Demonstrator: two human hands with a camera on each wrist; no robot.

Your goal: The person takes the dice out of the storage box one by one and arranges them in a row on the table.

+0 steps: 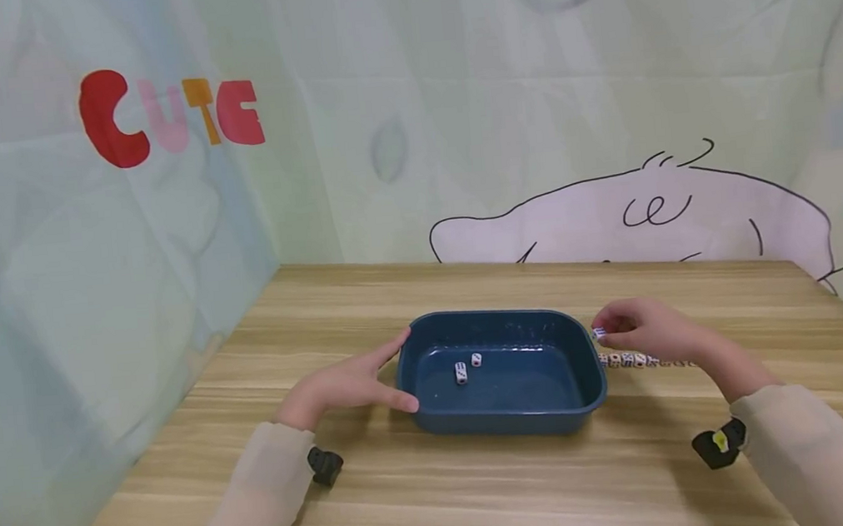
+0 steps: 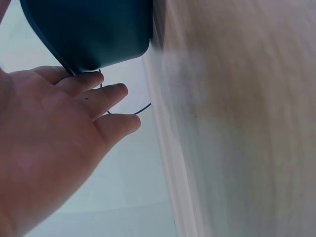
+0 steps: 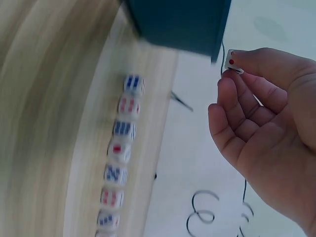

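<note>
Operator: Right hand [image 1: 649,333] is pinching a single die [image 3: 232,61] between thumb and fingertips, just beside the right rim of the blue tray [image 1: 588,365]. Is the left hand doing any gripping?

Inspector: Negative. The left hand [image 1: 342,383] is lying with straight, relaxed fingers against the tray's left outer wall and is closing on nothing; it appears to be steadying the tray.

Operator: Where are the remaining dice sitting?

Inspector: A row of dice [image 3: 118,153] is lying on the wooden table [image 1: 442,495] to the right of the tray, under the right hand. Two dice [image 1: 468,366] are already resting on the tray floor, close together.

Operator: Which step is running, in your judgement?

Inspector: Transfer of one die from the row into the tray, with the die lifted and not yet over the basin.

Operator: What is the next move calling for?

Inspector: Probably carrying the die over the rim and releasing it low, so it is not bouncing out, while the left hand is bracing the tray.
</note>
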